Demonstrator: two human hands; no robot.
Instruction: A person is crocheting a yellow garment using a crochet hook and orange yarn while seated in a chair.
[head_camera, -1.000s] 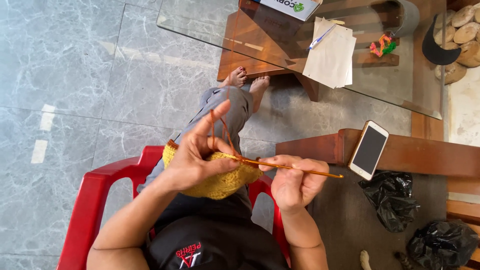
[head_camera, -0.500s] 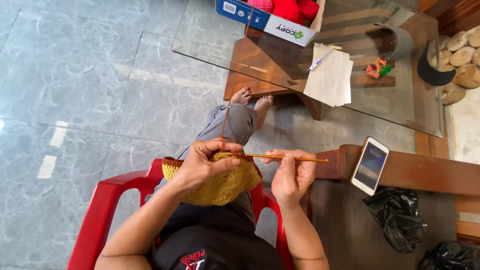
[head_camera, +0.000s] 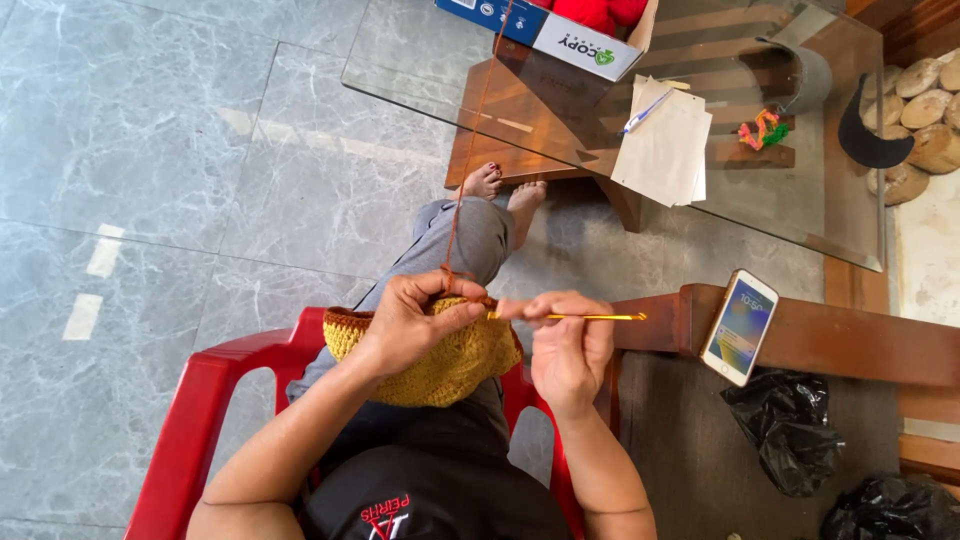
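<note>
The left hand (head_camera: 415, 325) is closed on the upper edge of a yellow crocheted piece (head_camera: 440, 360), thumb and fingers pinching the work where a thin orange yarn strand (head_camera: 470, 150) meets it. The right hand (head_camera: 565, 350) sits just beside it, fingers clamped around a slim yellow-orange crochet hook (head_camera: 595, 317) whose free end points away from the crocheted piece, toward a phone. The two hands nearly touch at the point where the hook enters the work.

The crocheted piece rests in the person's lap, bowl-shaped, with a darker orange band along its rim at the left. Under it is a red plastic chair (head_camera: 215, 400), whose arms show on either side of the piece. The yarn strand runs straight up from the piece, past the person's grey trouser leg (head_camera: 470, 245) and bare feet (head_camera: 505, 190), to a blue and white cardboard box (head_camera: 545, 30) holding red yarn on a glass tabletop (head_camera: 420, 60) beyond the feet.

On the tabletop, farther from the piece, lie a stack of white papers (head_camera: 665, 145) with a pen (head_camera: 640, 115) on them and a small bright knitted scrap (head_camera: 762, 130). To the right of the crocheted piece a phone (head_camera: 740, 327) with a lit screen lies on a wooden armrest (head_camera: 860, 340); below that, black plastic bags (head_camera: 790, 435) sit on the floor. Grey marble floor tiles (head_camera: 170, 160) spread to the left of the piece.
</note>
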